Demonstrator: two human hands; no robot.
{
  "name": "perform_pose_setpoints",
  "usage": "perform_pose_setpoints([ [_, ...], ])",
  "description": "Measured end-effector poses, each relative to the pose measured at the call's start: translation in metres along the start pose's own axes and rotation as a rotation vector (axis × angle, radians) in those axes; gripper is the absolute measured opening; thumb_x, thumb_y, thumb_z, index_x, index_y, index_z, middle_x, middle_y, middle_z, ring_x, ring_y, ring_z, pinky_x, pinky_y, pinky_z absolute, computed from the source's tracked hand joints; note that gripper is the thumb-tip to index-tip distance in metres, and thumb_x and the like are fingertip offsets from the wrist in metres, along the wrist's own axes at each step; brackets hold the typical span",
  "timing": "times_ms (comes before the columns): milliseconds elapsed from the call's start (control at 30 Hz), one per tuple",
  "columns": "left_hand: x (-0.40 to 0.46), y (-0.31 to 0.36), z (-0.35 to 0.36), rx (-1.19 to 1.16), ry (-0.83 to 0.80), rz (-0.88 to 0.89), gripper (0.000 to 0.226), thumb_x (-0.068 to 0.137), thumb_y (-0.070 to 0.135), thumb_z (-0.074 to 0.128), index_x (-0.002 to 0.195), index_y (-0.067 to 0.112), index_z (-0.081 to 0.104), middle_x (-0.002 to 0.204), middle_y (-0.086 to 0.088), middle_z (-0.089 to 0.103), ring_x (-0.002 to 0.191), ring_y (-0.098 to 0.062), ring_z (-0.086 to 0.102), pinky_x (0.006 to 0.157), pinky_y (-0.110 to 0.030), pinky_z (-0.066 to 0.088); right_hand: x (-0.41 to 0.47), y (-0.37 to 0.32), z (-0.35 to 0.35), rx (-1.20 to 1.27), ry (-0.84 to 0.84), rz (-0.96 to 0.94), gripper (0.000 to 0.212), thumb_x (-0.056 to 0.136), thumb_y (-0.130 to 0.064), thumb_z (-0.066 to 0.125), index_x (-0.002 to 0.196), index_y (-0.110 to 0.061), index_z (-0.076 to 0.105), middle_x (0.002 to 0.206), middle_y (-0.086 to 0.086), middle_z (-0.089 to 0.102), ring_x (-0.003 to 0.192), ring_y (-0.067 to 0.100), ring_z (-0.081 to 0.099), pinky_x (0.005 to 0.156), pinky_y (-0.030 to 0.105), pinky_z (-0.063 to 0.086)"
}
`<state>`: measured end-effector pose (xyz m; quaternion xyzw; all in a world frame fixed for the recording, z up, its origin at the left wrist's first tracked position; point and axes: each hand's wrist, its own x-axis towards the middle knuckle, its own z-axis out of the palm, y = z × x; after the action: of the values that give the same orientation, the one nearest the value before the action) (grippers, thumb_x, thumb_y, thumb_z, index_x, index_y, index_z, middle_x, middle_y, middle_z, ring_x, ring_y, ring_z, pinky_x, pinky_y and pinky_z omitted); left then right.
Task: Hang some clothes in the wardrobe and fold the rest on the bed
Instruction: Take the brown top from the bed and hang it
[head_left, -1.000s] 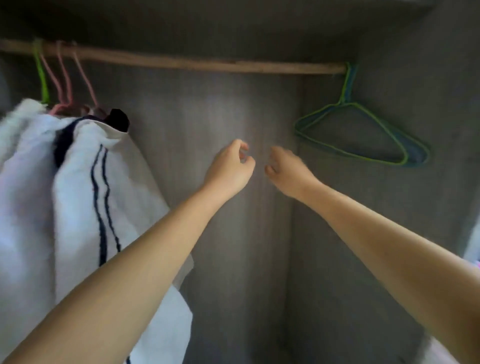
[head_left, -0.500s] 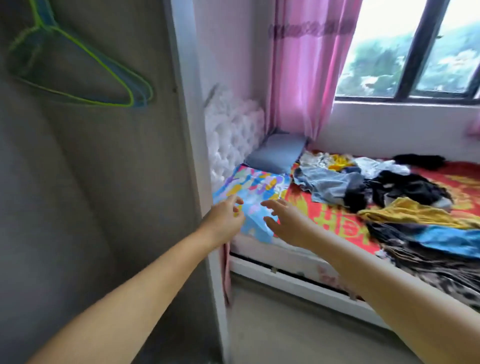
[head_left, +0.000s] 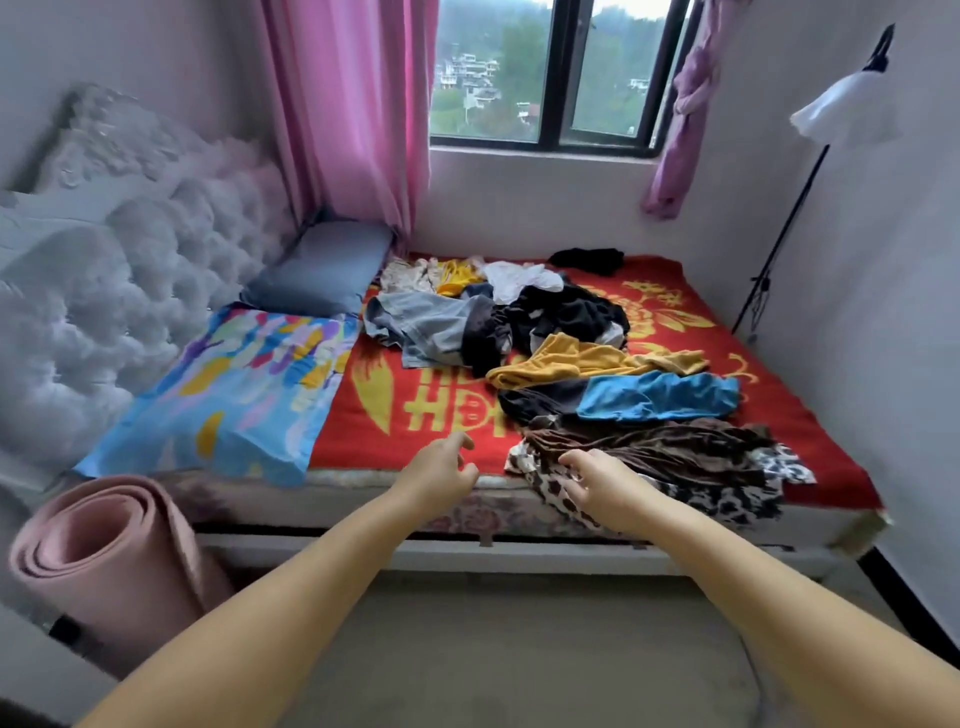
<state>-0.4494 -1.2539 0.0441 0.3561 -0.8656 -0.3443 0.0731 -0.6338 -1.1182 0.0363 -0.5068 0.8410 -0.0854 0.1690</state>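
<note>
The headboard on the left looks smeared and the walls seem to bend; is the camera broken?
Head view: the tufted headboard is motion-blurred, the wide lens bows the edges, daylight from the window lights the clothes pile, which looks sharper.

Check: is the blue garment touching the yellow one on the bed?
Touching. The head view shows the blue garment lying directly against the yellow garment, its upper edge overlapping the yellow fabric with no red blanket showing between them.

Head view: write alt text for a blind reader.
Two bare arms reach toward a bed strewn with a pile of clothes; the left hand and right hand hold nothing, near a leopard-print garment.
</note>
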Motion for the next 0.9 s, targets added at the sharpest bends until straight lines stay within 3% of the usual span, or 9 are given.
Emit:
perform_pose_setpoints([
  [133, 0.045, 0.003, 0.031, 0.005, -0.067, -0.025, 0.035, 0.097, 0.022, 0.046, 0.131, 0.014, 0.044, 0.095, 0.002, 0.058, 0.079, -0.017, 0.060, 0.066, -0.034, 0.050, 0.016, 0.053, 0.008, 0.044, -0.030, 0.085, 0.042, 0.098, -0.028, 0.043, 0.139, -0.019, 0.043, 0.132, 0.007, 0.048, 0.101, 0.020, 0.056, 0.077, 0.027, 0.043],
  [233, 0.083, 0.000, 0.049, 0.007, -0.125, -0.048, 0.034, 0.097, 0.022, 0.046, 0.131, 0.014, 0.044, 0.100, -0.002, 0.061, 0.085, -0.023, 0.063, 0.070, -0.036, 0.052, 0.040, 0.082, 0.016, 0.054, -0.062, 0.135, 0.041, 0.099, -0.030, 0.042, 0.139, -0.019, 0.042, 0.134, 0.007, 0.048, 0.110, 0.022, 0.055, 0.084, 0.030, 0.043],
  [433, 0.178, -0.015, 0.073, -0.007, -0.207, -0.059, 0.033, 0.097, 0.024, 0.046, 0.130, 0.017, 0.045, 0.098, 0.004, 0.059, 0.085, -0.017, 0.062, 0.069, -0.032, 0.052, 0.116, 0.125, 0.016, 0.092, -0.079, 0.233, 0.041, 0.099, -0.025, 0.042, 0.139, -0.018, 0.043, 0.136, 0.008, 0.047, 0.109, 0.019, 0.056, 0.087, 0.030, 0.046],
  [533, 0.229, -0.019, 0.075, -0.039, -0.241, -0.101, 0.032, 0.098, 0.023, 0.045, 0.129, 0.016, 0.046, 0.097, 0.006, 0.058, 0.079, -0.012, 0.060, 0.060, -0.022, 0.048, 0.153, 0.145, 0.011, 0.121, -0.102, 0.294, 0.043, 0.099, -0.025, 0.041, 0.142, -0.018, 0.040, 0.133, 0.007, 0.048, 0.092, 0.014, 0.057, 0.074, 0.027, 0.047],
  [700, 0.314, -0.024, 0.086, -0.031, -0.303, -0.136, 0.032, 0.097, 0.021, 0.044, 0.128, 0.016, 0.048, 0.096, 0.004, 0.059, 0.066, -0.013, 0.058, 0.055, -0.024, 0.045, 0.218, 0.180, 0.012, 0.126, -0.113, 0.369, 0.043, 0.098, -0.022, 0.042, 0.141, -0.016, 0.042, 0.138, 0.008, 0.048, 0.121, 0.022, 0.050, 0.095, 0.031, 0.043],
  [900, 0.386, -0.024, 0.125, -0.046, -0.399, -0.219, 0.034, 0.095, 0.018, 0.041, 0.128, 0.017, 0.048, 0.090, 0.002, 0.061, 0.066, -0.015, 0.053, 0.059, -0.029, 0.043, 0.283, 0.227, 0.025, 0.145, -0.245, 0.383, 0.044, 0.097, -0.020, 0.041, 0.140, -0.015, 0.042, 0.138, 0.010, 0.047, 0.119, 0.024, 0.052, 0.095, 0.031, 0.044],
])
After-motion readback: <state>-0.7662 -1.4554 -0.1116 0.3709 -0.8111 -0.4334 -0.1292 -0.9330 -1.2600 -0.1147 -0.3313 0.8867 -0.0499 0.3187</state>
